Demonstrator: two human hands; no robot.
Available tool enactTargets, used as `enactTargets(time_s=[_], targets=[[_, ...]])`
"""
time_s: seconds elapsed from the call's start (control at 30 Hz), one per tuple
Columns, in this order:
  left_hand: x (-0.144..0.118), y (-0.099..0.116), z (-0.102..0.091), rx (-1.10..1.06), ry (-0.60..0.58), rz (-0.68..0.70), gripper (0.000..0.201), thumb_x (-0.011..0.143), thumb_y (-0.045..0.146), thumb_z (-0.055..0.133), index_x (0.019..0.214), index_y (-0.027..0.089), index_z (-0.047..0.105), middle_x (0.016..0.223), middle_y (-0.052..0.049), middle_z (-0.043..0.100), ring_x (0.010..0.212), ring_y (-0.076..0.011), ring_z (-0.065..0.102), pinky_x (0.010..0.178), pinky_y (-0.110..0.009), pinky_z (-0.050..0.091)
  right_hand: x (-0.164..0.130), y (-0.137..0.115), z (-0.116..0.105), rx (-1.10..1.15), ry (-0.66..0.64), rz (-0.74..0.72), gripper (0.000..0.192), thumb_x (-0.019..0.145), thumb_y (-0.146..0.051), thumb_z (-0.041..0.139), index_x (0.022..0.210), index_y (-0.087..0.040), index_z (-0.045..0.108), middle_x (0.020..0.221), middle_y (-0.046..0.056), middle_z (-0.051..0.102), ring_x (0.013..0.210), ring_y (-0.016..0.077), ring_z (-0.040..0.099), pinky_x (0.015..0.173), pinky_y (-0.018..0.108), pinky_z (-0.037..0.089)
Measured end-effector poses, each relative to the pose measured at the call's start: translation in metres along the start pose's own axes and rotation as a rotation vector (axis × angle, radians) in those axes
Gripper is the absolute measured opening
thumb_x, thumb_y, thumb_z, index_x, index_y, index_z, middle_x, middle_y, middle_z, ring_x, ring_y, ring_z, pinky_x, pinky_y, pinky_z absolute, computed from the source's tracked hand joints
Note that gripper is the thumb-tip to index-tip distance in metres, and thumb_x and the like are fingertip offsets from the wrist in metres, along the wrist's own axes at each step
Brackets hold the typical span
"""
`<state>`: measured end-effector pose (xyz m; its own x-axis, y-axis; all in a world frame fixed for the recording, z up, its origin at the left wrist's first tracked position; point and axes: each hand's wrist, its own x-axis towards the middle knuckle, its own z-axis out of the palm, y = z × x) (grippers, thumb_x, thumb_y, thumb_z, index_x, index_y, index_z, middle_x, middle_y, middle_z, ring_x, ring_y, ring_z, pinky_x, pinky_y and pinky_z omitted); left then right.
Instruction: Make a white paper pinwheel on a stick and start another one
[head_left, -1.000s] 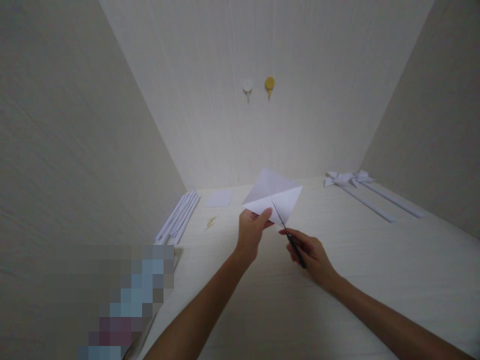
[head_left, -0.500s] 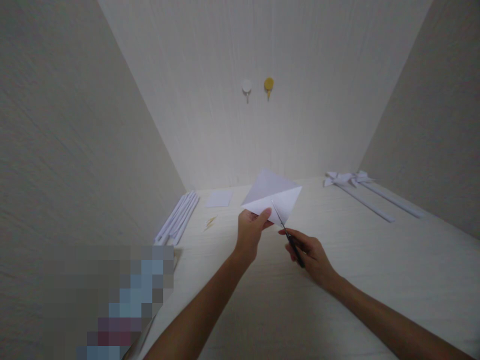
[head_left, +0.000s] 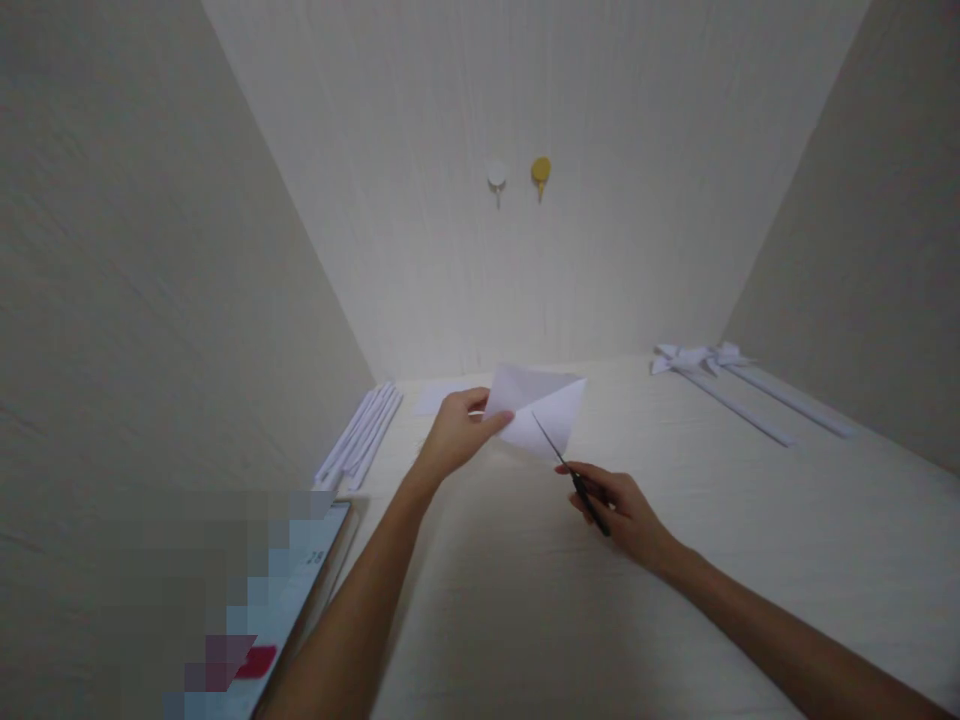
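My left hand (head_left: 457, 432) pinches the left corner of a creased white paper square (head_left: 544, 405), holding it above the pale table (head_left: 525, 600). My right hand (head_left: 619, 510) grips black-handled scissors (head_left: 566, 470), whose thin blades point up-left and reach into the paper's lower edge. The paper lies fairly flat, with a fold line running across it.
A bundle of white paper sticks (head_left: 360, 432) lies along the left wall, with a small white sheet (head_left: 439, 398) behind my left hand. Two paper pinwheels on sticks (head_left: 720, 375) rest at the far right. A phone (head_left: 277, 620) lies near left. Two hooks (head_left: 519, 175) hang on the back wall.
My left hand has shifted left and further away, to the paper's left corner, and the paper has tilted lower and flatter. The scissors stay at the paper's lower edge.
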<state>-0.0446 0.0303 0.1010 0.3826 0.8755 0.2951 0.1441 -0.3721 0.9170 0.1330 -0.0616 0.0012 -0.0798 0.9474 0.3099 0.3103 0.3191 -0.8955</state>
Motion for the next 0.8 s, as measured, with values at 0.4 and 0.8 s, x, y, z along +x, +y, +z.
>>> enactTargets(time_s=[0.4, 0.8], targets=[[0.001, 0.005, -0.002, -0.045, 0.411, -0.040, 0.015, 0.056, 0.022, 0.065, 0.046, 0.013, 0.059, 0.040, 0.002, 0.051, 0.038, -0.0076, 0.043, 0.039, -0.018, 0.031, 0.002, 0.009, -0.001, 0.123, -0.051, -0.027, 0.044, 0.077, -0.047, 0.043, 0.102, -0.012, 0.050, 0.054, -0.005, 0.032, 0.045, 0.0078, 0.029, 0.042, 0.022, 0.021], [-0.004, -0.002, 0.030, -0.192, 0.369, -0.117, 0.009, 0.054, 0.018, 0.066, 0.056, 0.011, 0.061, 0.044, -0.002, 0.059, 0.040, -0.0129, 0.054, 0.041, -0.022, 0.042, 0.000, 0.002, 0.006, 0.102, -0.062, -0.045, 0.041, 0.078, -0.046, 0.042, 0.104, -0.016, 0.048, 0.058, -0.004, 0.034, 0.049, 0.0083, 0.030, 0.043, 0.022, 0.024]])
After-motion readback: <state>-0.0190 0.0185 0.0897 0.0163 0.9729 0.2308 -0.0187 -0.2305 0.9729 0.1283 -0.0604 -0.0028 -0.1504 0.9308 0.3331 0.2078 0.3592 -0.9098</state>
